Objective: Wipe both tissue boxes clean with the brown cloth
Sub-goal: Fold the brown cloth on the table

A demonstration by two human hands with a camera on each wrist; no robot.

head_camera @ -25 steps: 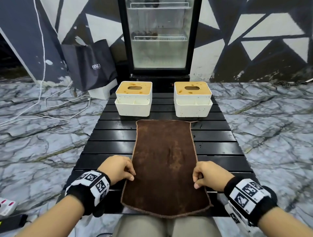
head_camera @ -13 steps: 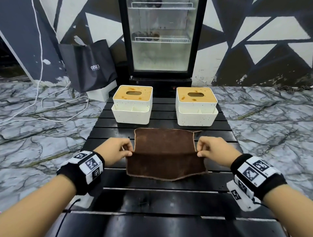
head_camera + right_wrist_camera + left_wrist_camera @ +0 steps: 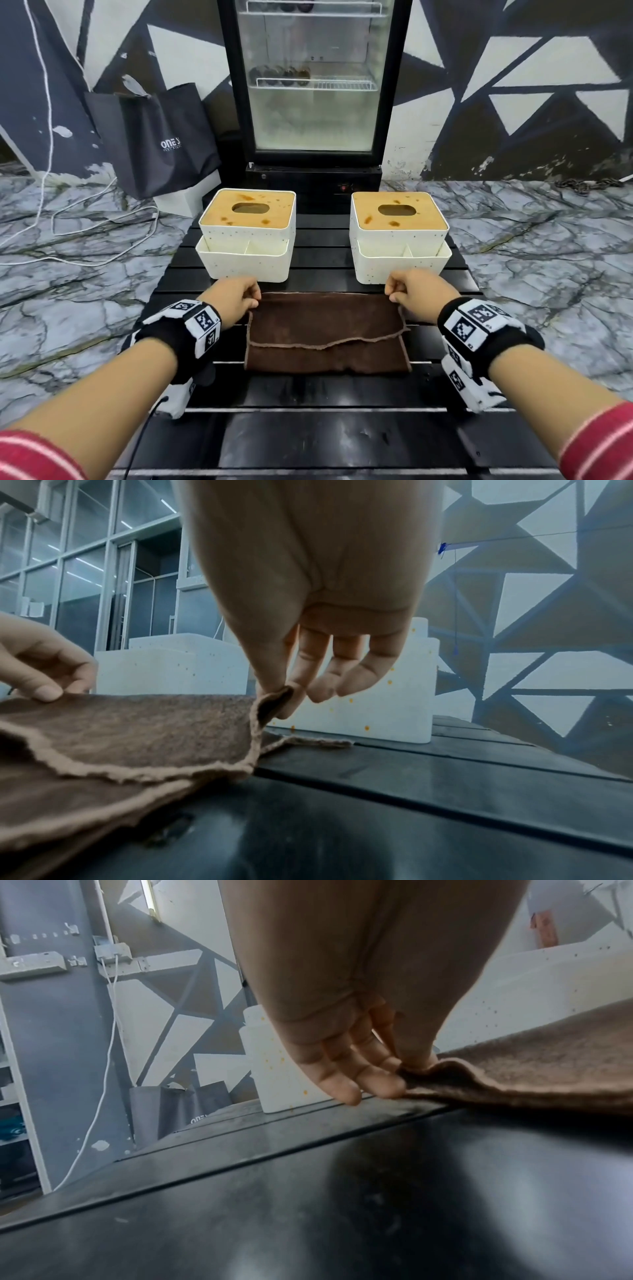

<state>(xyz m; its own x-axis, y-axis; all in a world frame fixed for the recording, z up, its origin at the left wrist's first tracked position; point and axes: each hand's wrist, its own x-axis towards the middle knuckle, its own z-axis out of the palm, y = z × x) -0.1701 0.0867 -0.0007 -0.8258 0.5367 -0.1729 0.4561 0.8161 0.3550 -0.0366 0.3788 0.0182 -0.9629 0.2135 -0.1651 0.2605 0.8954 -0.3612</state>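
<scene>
Black slatted counter (image 3: pixel 315 442), glass-door fridge (image 3: pixel 312 78) and triangle-painted wall behind, marble floor around.

Progress: no wiping done, judging by the stains. Brown cloth (image 3: pixel 325 330) flat on counter, folded over on itself, upper layer's edge short of the near fold. Left hand (image 3: pixel 233 298) pinching the cloth's far-left corner between thumb and fingers (image 3: pixel 377 1080); right hand (image 3: pixel 416 294) pinching the far-right corner, thumb against forefinger, other fingers (image 3: pixel 363 672) loosely curled, off the fabric.

Left: both boxes, all surfaces.

Containers, just beyond the fingers:
- Left tissue box (image 3: pixel 247 234): wooden lid, orange-brown blotches around the oval slot, specks on white wall. Front tray divided, looks empty. No tissue visible in slot.
- Right tissue box (image 3: pixel 399 236): same build, blotches on lid, specks on wall, tray looks empty, slot dark.

Boxes well apart from each other, cloth touching neither.
</scene>
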